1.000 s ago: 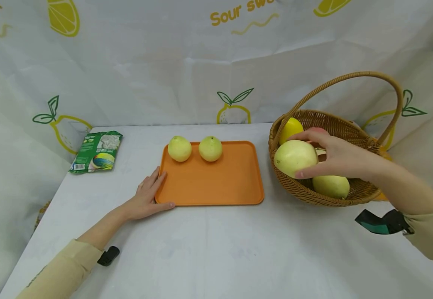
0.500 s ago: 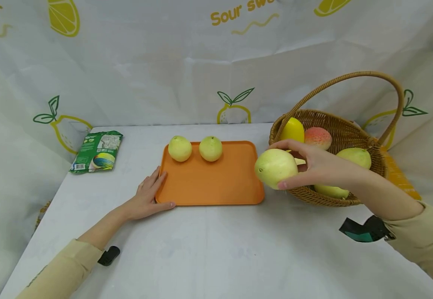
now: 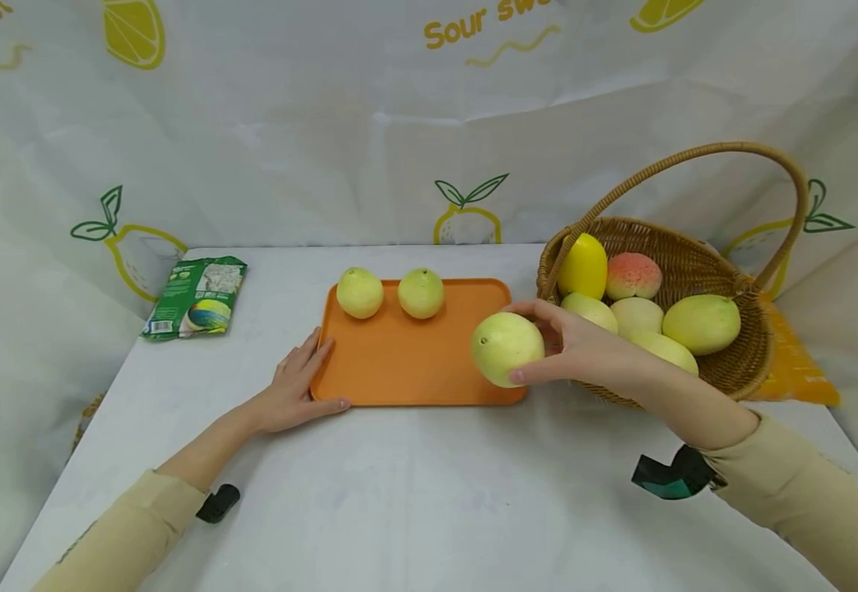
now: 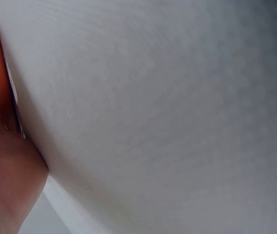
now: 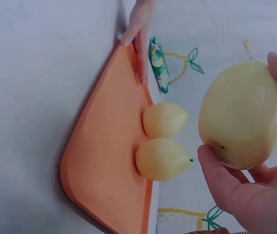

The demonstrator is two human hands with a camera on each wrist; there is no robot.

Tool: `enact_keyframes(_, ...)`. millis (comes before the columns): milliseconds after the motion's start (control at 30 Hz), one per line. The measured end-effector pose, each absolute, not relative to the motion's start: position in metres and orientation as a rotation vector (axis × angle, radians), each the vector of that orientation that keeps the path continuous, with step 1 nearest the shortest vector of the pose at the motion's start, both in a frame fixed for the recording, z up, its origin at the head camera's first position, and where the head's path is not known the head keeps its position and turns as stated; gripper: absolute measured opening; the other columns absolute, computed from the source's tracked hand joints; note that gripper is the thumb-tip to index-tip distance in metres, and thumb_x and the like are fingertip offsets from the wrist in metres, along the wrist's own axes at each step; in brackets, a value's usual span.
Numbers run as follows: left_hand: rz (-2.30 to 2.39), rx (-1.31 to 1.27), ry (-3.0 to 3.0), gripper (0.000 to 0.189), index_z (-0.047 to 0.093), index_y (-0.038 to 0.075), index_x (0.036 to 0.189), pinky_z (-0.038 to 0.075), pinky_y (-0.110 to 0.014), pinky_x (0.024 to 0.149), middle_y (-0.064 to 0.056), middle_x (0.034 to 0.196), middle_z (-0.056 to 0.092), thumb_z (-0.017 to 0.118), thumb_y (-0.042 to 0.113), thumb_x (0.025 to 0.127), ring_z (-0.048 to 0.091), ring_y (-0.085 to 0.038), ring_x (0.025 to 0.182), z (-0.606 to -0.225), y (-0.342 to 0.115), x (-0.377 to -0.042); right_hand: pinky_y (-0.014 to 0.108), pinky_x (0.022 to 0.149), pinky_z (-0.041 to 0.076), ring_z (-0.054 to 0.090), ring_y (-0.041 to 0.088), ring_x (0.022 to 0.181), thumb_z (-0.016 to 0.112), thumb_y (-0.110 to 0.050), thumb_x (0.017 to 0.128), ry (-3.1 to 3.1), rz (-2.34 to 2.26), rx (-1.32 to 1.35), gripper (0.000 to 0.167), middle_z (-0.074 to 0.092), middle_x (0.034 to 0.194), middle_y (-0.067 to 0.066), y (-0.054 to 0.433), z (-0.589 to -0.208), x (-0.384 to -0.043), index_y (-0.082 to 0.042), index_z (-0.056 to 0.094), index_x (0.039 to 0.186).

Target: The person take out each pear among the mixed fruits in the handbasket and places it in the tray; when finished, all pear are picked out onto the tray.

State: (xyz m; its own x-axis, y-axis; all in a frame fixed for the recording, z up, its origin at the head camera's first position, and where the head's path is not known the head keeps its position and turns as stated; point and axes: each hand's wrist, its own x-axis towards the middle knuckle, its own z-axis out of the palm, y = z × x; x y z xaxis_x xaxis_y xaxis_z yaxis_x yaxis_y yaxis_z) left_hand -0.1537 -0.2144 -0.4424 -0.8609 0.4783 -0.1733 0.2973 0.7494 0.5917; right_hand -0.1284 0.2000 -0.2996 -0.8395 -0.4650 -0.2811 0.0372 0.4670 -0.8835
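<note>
My right hand [image 3: 572, 349] holds a pale yellow-green melon [image 3: 507, 349] between thumb and fingers. In the head view that melon covers part of the right end of an orange tray [image 3: 406, 370]; the right wrist view has it raised off the tray. Two similar melons, the left one [image 3: 359, 293] and the right one [image 3: 420, 293], sit side by side along the tray's back edge. My left hand [image 3: 297, 388] rests at the tray's left front corner, fingers straight along the left side, thumb at the front edge. The left wrist view shows only part of this hand [image 4: 9, 180].
A wicker basket [image 3: 758, 362] with a tall arched handle stands at the right. It holds a yellow fruit [image 3: 584, 267], a peach [image 3: 633, 275] and several pale melons. A green packet [image 3: 197, 298] lies back left. An orange packet [image 3: 795, 362] lies beside the basket.
My right hand has carried the melon out of the basket, leftward and slightly toward me, to the tray's right end. The left hand stays at the tray corner.
</note>
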Motion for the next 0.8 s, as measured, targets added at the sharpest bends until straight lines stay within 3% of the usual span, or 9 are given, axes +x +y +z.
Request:
enact_keyframes(367,0.803,0.601,2.641,0.103,0.007,0.008,0.157,-0.006,-0.061,0.112,-0.012,0.162,-0.012,0.066,0.055,0.087,-0.009,-0.041,0.146,-0.442,-0.215,-0.155,0.047,0.105,0.035,0.047,0.032,0.125,0.078,-0.025,0.083,2.124,-1.579,-0.158,0.078,0.047,0.138,0.014,0.177,-0.334,-0.134,-0.008,0.034,0.146)
enact_keyframes(800,0.821,0.590,2.628,0.103,0.007,0.008,0.157,-0.006,-0.062,0.112,-0.012,0.162,-0.012,0.066,0.055,0.086,-0.009,-0.043,0.145,-0.440,-0.214,-0.154,0.041,0.111,0.029,0.042,0.029,0.127,0.074,-0.024,0.087,2.045,-1.834,0.113,0.080,0.043,0.141,0.016,0.150,-0.371,-0.147,-0.002,0.028,0.148)
